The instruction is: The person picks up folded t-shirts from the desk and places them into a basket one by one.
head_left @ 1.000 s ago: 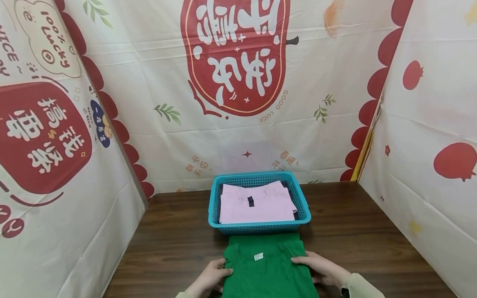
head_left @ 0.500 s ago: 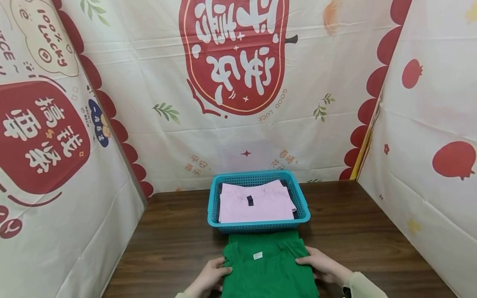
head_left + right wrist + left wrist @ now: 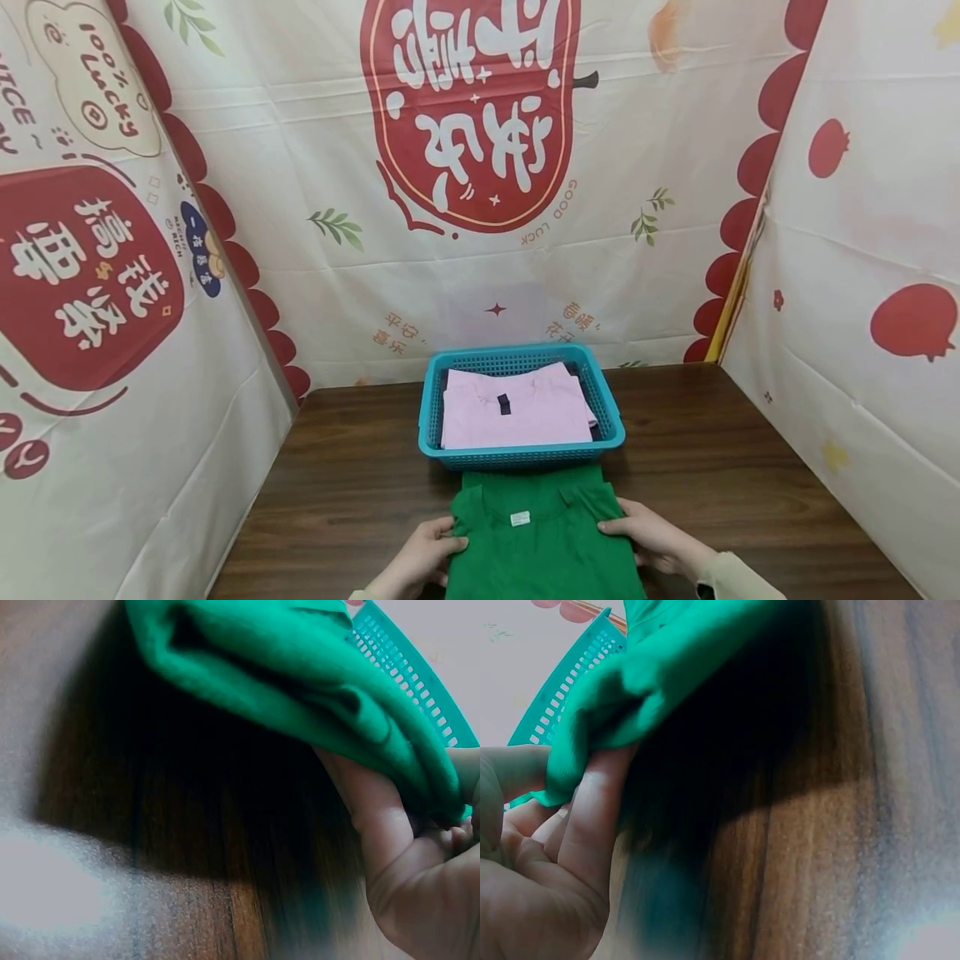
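A folded green T-shirt [image 3: 543, 554] with a small white neck label lies in front of the basket in the head view, its lower part cut off by the frame edge. My left hand [image 3: 422, 557] pinches its left edge, thumb on top and fingers underneath. On the opposite edge, my right hand [image 3: 660, 537] grips the cloth the same way. Both wrist views show the green layers [image 3: 656, 675] bunched between thumb and fingers, held over the tabletop with dark shadow below. Several folded layers [image 3: 300, 682] appear on the right side.
Behind the shirt stands a blue plastic basket [image 3: 521, 457] holding a folded pink shirt [image 3: 517, 421] with a black label, darker cloth beneath it. The brown wooden table [image 3: 345, 467] meets printed fabric walls [image 3: 405, 283] at the back and both sides.
My right hand has shifted slightly to the right along with the shirt's right edge. The left hand keeps its hold, and the basket stays in place.
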The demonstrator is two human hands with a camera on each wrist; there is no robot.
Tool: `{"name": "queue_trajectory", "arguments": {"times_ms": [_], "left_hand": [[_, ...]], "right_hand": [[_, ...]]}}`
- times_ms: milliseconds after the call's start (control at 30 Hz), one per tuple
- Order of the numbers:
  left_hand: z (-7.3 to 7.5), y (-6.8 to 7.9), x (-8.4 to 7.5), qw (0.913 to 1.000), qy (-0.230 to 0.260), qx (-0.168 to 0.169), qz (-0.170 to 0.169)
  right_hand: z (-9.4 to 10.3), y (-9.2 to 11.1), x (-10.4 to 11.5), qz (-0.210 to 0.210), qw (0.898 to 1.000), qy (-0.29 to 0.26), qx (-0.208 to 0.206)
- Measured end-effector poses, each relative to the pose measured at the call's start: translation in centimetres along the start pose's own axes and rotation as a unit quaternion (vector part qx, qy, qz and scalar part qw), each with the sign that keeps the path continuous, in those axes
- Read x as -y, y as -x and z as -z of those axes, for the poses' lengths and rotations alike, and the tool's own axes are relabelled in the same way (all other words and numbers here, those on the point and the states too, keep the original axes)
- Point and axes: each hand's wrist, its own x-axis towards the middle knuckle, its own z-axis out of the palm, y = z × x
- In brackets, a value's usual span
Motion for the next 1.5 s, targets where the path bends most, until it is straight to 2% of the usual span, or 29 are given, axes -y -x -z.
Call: {"name": "queue_trajectory", "arguments": {"times_ms": [233,633,1033,1500], "left_hand": [[0.0,0.5,-0.5,1.0000,0.001,0.006,-0.007],[0.0,1.4,-0.4,0.9997,0.008,0.018,-0.014],[0.1,2.8,-1.7,0.9990,-0.005,0.023,-0.039],[0.3,3.8,-3.2,0.9991,-0.016,0.025,-0.030]], "right_hand": [[-0.1,0.5,0.3,0.006,1.000,0.006,0.019],[-0.9,1.2,0.7,0.012,1.000,0.011,0.015],[-1.7,1.9,1.6,0.030,0.999,0.011,0.041],[-2.6,2.8,2.8,0.040,0.998,0.020,0.045]]}}
